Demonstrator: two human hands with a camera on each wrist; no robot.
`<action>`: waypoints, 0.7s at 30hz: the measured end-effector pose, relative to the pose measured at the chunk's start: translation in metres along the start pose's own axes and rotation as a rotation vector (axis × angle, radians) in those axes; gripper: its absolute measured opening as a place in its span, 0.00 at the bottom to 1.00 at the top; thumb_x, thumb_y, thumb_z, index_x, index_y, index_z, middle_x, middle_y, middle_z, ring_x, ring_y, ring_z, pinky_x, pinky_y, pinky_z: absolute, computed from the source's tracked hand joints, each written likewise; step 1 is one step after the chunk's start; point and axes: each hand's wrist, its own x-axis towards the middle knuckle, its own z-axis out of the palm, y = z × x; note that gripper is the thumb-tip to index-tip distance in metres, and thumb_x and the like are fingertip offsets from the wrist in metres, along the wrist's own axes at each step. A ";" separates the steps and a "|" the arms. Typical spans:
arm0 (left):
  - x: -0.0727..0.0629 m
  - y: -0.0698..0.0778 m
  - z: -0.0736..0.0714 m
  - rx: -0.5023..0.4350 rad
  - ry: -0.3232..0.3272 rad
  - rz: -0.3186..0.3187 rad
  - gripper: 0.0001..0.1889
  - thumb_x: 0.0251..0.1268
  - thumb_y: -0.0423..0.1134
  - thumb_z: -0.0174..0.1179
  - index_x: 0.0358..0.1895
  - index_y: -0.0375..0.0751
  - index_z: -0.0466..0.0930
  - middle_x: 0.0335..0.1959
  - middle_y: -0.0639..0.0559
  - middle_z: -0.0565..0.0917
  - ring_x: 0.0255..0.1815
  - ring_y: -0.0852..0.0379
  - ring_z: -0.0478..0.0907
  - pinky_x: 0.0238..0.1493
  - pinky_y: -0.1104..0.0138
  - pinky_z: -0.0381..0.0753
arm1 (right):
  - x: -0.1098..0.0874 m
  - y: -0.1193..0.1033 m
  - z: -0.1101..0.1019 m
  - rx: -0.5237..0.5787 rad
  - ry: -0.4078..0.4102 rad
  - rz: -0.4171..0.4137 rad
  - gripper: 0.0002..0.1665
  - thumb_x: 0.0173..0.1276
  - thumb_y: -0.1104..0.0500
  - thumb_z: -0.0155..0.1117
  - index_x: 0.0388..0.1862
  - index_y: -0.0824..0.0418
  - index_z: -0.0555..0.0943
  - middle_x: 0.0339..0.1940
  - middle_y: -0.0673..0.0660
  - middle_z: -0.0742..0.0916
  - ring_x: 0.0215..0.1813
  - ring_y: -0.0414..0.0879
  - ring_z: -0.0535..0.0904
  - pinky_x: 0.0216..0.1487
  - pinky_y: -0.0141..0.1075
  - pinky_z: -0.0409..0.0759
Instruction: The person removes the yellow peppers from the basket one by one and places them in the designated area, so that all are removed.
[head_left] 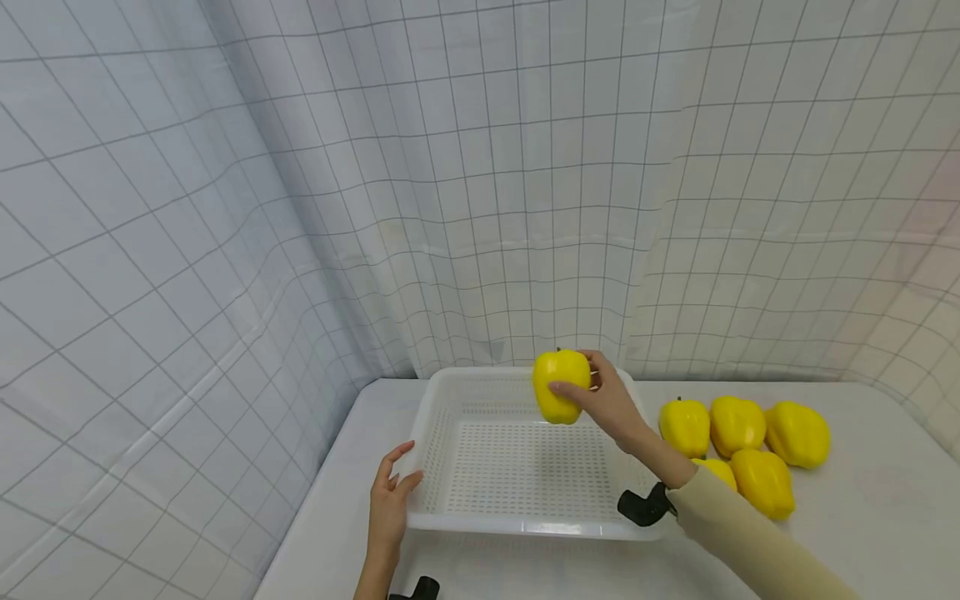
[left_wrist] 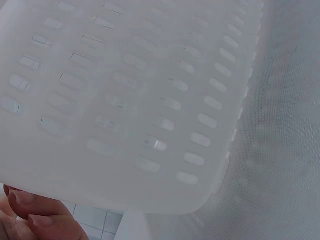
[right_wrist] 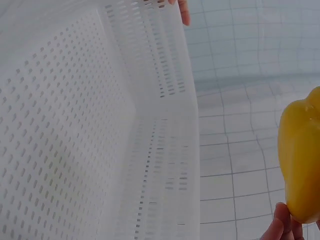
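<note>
A yellow bell pepper [head_left: 557,387] is held up by my right hand [head_left: 609,407], thumb across its front and fingers behind it. Below the pepper lies a white perforated plastic basket [head_left: 525,527] with nothing inside. My left hand [head_left: 388,504] grips the basket's left rim, thumb on the near part and fingers further back. In the left wrist view, fingers [left_wrist: 47,215] show at the basket's edge beside its slotted wall [left_wrist: 125,190]. The right wrist view shows the pepper [right_wrist: 302,155] at the right edge, with fingertips [right_wrist: 282,217] touching its lower end.
Several more yellow bell peppers [head_left: 738,425] sit grouped on the white table [head_left: 870,500], right of the basket. One is partly covered by the right forearm. A white grid-patterned curtain [head_left: 480,208] hangs behind and at the sides. Black devices [head_left: 645,505] are worn on the wrists.
</note>
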 end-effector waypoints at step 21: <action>0.001 -0.001 0.000 0.011 0.003 -0.011 0.25 0.65 0.33 0.54 0.66 0.47 0.67 0.55 0.38 0.76 0.48 0.46 0.76 0.40 0.62 0.75 | -0.055 0.010 -0.063 0.130 0.241 -0.041 0.30 0.69 0.56 0.60 0.66 0.58 0.61 0.48 0.57 0.72 0.42 0.44 0.74 0.41 0.31 0.76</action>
